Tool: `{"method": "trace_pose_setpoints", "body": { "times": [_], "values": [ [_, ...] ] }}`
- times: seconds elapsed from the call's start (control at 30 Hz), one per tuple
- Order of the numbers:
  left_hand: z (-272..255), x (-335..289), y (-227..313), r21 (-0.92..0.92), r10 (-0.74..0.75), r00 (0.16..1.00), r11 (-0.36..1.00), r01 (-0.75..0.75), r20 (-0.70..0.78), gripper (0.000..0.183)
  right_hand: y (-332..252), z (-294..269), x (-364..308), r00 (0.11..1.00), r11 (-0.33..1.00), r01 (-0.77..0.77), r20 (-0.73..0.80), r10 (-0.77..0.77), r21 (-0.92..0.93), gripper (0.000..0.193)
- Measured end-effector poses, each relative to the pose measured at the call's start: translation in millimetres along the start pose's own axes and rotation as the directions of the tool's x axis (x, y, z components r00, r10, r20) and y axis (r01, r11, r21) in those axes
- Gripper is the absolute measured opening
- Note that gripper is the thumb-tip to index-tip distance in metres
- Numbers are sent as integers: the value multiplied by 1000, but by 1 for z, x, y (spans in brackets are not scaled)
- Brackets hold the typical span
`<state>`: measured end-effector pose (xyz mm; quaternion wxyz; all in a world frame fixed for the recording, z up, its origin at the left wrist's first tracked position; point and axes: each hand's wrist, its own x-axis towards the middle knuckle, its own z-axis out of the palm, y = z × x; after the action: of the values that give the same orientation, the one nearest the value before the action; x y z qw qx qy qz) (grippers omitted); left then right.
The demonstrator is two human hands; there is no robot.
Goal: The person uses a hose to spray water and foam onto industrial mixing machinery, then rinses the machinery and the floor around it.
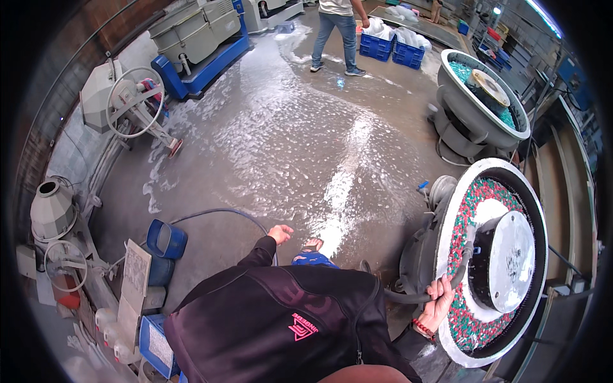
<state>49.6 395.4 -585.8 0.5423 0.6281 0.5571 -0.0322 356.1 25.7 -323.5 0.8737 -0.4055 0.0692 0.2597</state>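
Note:
My right hand (438, 300), with a red bead bracelet at the wrist, is closed round a dark grey hose (408, 297). The hose's end reaches over the rim of a round tumbling machine's white bowl (454, 354). Inside the bowl, red and green small pieces (476, 332) ring a raised hub with a pale round lid (514, 262), and white foam lies among them. My left hand (281, 234) hangs over the wet floor, its fingers loosely stretched and holding nothing visible. Close by it, a thin blue hose (220, 210) curves along the floor.
Foam covers much of the floor (281, 140). Behind stands a second bowl machine (523, 124) with teal pieces. A person (336, 32) stands near blue crates (377, 48) of white bags. At left are handwheel machines (134, 102), a blue bucket (167, 239) and a blue-framed tank (195, 41).

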Motion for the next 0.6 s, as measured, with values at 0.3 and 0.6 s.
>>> {"method": "trace_pose_setpoints", "body": {
  "times": [0.3,0.6],
  "values": [
    [29,28,-117,694,-144,990,712,106,-3,28,-9,-1,6,997,1000,20,-70,-19,8,10],
    [4,-23,-43,688,-163,986,710,150,-46,38,-9,-14,8,992,999,40,-123,-39,8,11]
  ]
}}
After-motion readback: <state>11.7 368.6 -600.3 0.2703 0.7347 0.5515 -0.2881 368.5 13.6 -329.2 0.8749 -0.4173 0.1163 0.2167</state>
